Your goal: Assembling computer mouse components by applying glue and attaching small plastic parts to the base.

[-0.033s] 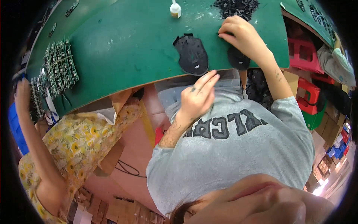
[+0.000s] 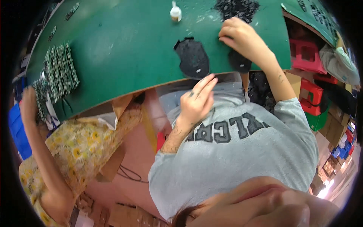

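Note:
My left hand [image 2: 197,99] is just off the table's near edge, open, two fingers stretched out and nothing visible in it. Beyond its fingertips lies a flat black plastic shell [image 2: 193,58], shaped like a computer mouse, with a small white mark near its lower end. Over the table to the right, my right hand [image 2: 242,36] has its fingers curled in and closed; whatever they pinch is hidden. Beneath that wrist rests a second black shell [image 2: 239,62], partly covered. A heap of small black parts [image 2: 237,8] sits just past my right fingers.
A small white-topped bottle [image 2: 175,13] stands at the back of the green table [image 2: 124,49]. Bundled circuit boards [image 2: 60,72] are stacked at left, where another person's hand [image 2: 28,104] is. Red stools [image 2: 306,56] stand at right, and black parts [image 2: 261,85] fill a container below the edge.
The view has shifted slightly. Both my hands keep nearly the same pose over the same spots. The other person's hand at left has moved a little lower and to the right.

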